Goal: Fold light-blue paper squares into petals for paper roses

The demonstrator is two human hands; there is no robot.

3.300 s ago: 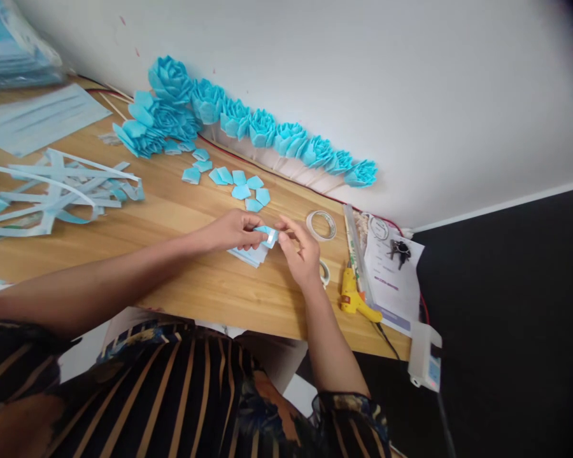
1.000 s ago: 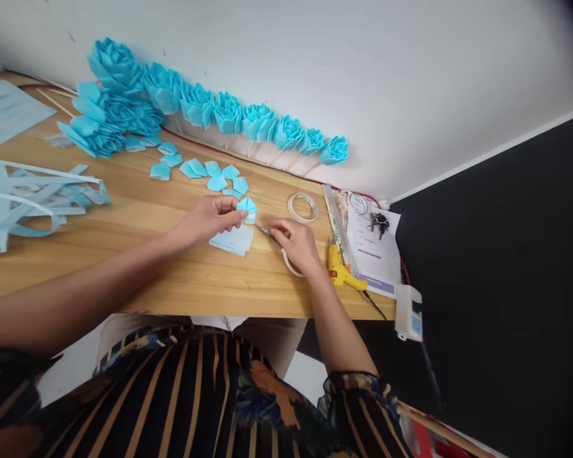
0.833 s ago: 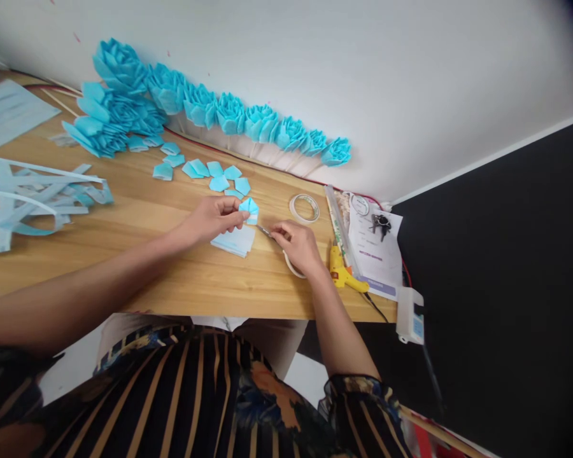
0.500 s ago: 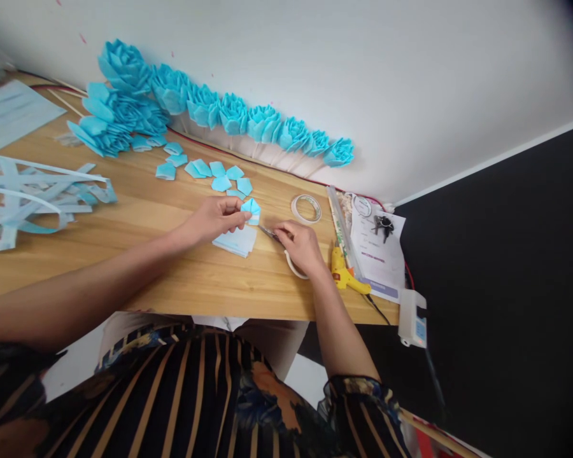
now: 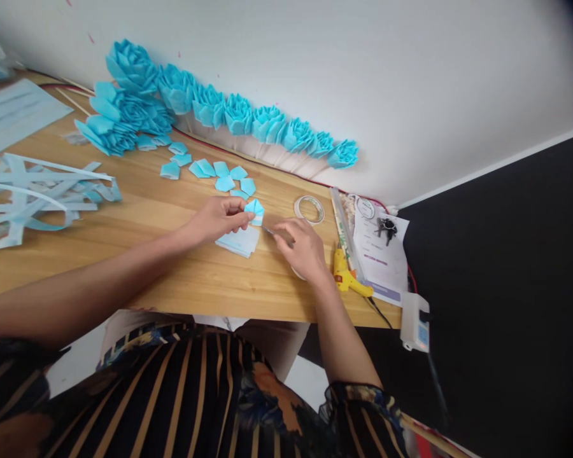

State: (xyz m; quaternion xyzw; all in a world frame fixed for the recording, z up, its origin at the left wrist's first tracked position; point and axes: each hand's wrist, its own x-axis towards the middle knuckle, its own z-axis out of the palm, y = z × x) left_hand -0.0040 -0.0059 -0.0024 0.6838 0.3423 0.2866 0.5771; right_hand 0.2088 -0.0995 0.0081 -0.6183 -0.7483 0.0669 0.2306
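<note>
My left hand (image 5: 226, 219) pinches a small folded blue paper-like piece (image 5: 254, 210) between thumb and fingers. Its surface shows creases and a white strip along the lower edge. Just beneath, a stack of pale blue sheets (image 5: 240, 242) lies on the table. Close by on the right, my right hand (image 5: 303, 248) hovers palm down, thumb and index finger apart. A thin dark metal tip, seemingly of scissors (image 5: 268, 230), sticks out by these fingers; the rest is hidden under the hand. A pale curved edge (image 5: 297, 273) shows below the palm.
Blue petals (image 5: 225, 184) lie scattered beyond my left hand. Blue flowers on sticks (image 5: 239, 114) line the wall. Cut strips (image 5: 38, 197) pile up at left. A tape roll (image 5: 309, 209), a yellow glue gun (image 5: 344, 273), papers (image 5: 377, 254) and keys (image 5: 386, 229) are at right.
My right hand's thumb and fingers have spread apart from their pinch on the dark metal tool. The left hand keeps its piece. The whole view has shifted slightly.
</note>
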